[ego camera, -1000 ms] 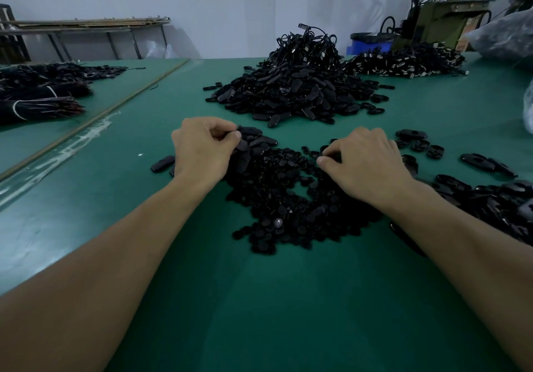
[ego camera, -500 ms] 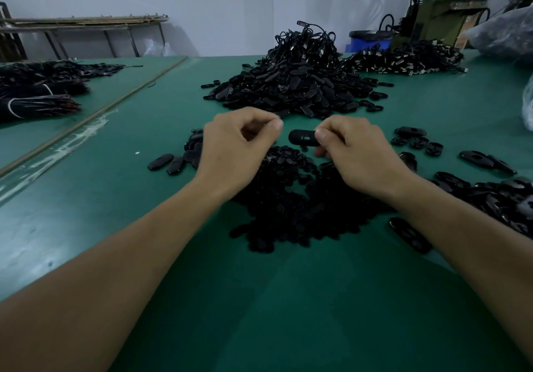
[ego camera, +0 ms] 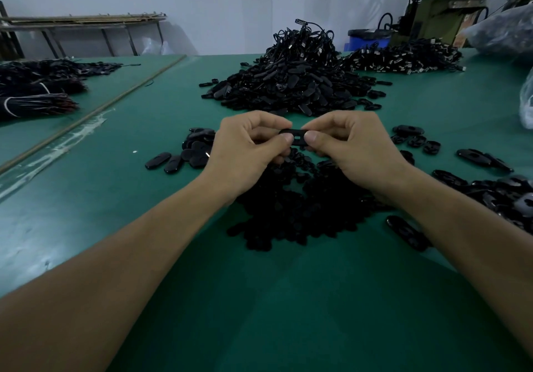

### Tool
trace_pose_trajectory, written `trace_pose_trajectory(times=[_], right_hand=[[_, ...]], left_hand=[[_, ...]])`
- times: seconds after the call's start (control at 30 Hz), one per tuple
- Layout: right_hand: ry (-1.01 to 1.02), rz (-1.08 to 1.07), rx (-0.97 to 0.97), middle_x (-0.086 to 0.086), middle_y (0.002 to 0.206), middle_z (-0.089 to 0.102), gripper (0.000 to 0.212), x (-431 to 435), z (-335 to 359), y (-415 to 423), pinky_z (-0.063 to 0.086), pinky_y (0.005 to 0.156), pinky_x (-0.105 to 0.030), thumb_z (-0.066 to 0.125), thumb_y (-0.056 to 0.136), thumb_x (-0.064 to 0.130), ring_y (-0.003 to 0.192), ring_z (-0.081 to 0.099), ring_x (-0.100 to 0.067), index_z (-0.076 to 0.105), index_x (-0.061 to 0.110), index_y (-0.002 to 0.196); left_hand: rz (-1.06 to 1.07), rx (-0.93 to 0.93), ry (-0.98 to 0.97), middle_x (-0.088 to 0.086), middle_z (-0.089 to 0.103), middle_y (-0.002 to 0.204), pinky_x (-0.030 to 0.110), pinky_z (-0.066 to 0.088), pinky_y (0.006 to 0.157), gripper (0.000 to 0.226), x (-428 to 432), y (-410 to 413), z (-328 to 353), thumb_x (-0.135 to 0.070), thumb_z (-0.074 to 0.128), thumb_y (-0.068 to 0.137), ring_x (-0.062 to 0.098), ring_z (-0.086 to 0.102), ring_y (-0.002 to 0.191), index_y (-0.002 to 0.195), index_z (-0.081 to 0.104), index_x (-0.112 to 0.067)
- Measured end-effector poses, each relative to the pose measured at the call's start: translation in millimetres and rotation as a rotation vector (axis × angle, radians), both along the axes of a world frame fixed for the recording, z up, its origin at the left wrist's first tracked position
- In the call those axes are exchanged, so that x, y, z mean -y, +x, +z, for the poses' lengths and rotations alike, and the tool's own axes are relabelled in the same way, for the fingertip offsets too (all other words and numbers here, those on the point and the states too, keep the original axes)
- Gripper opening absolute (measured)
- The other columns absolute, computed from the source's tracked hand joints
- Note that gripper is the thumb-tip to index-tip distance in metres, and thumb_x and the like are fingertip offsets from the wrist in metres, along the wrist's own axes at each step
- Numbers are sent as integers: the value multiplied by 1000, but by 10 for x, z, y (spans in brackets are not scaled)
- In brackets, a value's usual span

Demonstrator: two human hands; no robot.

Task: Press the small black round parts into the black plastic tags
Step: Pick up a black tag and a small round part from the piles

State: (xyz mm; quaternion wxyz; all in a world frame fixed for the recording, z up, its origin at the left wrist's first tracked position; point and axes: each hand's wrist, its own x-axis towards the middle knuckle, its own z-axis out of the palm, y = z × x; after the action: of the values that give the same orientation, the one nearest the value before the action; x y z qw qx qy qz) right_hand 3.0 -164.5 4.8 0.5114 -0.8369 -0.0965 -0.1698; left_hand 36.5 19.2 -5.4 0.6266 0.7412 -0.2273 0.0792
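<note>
Head view is showing the green desk point(ego camera: 259, 299) past my two forearms. Far to the left, tied bundles of black cord point(ego camera: 37, 103) are lying well apart from the work. Nearer in, a small cluster of tags point(ego camera: 193, 151) is sitting just beside my left grip point(ego camera: 245, 152).

That grip is pinching one end of a black plastic tag point(ego camera: 297, 136), thumb on top and curled fingers beneath. My right grip point(ego camera: 357, 149) is pinching the other end in the same way. The tag is lying flat in the air between them, above the heap of small round parts point(ego camera: 294, 207) and in front of the big mound of tags point(ego camera: 288, 89). An opening is showing between my thumbs; I cannot tell whether a round part is already sitting in it.

I am judging the tag to be very light, stiff and glossy, so likely slippery under a hard squeeze. Holding it by the two ends is leaving the opening free. The pressing thumb should be coming down square there, with fingers backing it from below. The round parts look tiny and apt to skip away.

Farther right, loose tags point(ego camera: 415, 141) and another pile point(ego camera: 507, 195) are lying on the desk.
</note>
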Motion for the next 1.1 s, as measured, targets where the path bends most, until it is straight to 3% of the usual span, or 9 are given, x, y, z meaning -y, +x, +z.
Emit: trace_pose_trajectory(times=[0.07, 0.17, 0.27, 0.47, 0.57, 0.7, 0.83, 1.1], right_hand=[[-62, -38, 4, 6, 80, 75, 10, 19, -25, 15, 50, 71, -14, 65, 96, 18, 72, 67, 2, 73, 22, 100], [-392, -98, 8, 14, 79, 69, 11, 15, -45, 0, 45, 65, -5, 67, 93, 30, 71, 63, 4, 74, 24, 99], [-643, -42, -73, 12, 79, 69, 14, -40, -37, -36, 56, 76, -33, 71, 86, 42, 79, 65, -10, 75, 29, 84], [-654, -32, -70, 6, 82, 70, 12, -98, -46, -22, 57, 78, -41, 66, 92, 35, 79, 64, -17, 76, 27, 90], [-616, -37, -29, 8, 81, 69, 13, -88, -57, -23, 53, 73, -32, 64, 94, 34, 78, 63, -13, 75, 28, 90], [-510, -33, 14, 12, 78, 67, 13, -66, -53, -29, 37, 57, -8, 63, 95, 31, 66, 57, 3, 69, 35, 84], [-472, -7, 35, 15, 71, 66, 12, -63, -39, -48, 39, 59, -2, 65, 93, 25, 68, 59, 8, 73, 24, 84], [-538, 8, 25, 22, 77, 64, 9, -32, -23, -54, 41, 66, 1, 67, 93, 21, 77, 61, 8, 76, 25, 91]], left_hand=[[22, -4, -11, 3, 77, 78, 26, 59, 71, 14, 2, 6, -7, -6, 74, 89, 17, 74, 71, 93, 73, -20], [95, -27, -38, 2, 77, 78, 31, 61, 76, 13, -8, 34, -19, -9, 75, 88, 20, 74, 73, 92, 74, -21], [160, -46, -56, 2, 77, 76, 35, 62, 80, 11, -16, 62, -26, -10, 76, 87, 21, 75, 74, 91, 74, -20], [202, -51, -52, -1, 76, 72, 22, 57, 66, 11, -17, 53, -12, -10, 75, 88, 15, 73, 66, 89, 73, -21], [204, -61, -52, 0, 76, 72, 22, 58, 67, 11, -18, 48, -7, -9, 75, 88, 15, 72, 67, 90, 73, -19], [201, -61, -36, 2, 76, 74, 29, 61, 73, 13, -22, 55, -18, -8, 75, 88, 19, 74, 71, 90, 72, -20], [205, -63, -19, 0, 76, 72, 30, 60, 72, 12, -24, 57, -28, -8, 75, 87, 19, 74, 70, 89, 73, -20], [201, -72, -9, 1, 76, 73, 32, 62, 75, 13, -24, 59, -33, -8, 76, 87, 22, 75, 73, 88, 73, -20]])
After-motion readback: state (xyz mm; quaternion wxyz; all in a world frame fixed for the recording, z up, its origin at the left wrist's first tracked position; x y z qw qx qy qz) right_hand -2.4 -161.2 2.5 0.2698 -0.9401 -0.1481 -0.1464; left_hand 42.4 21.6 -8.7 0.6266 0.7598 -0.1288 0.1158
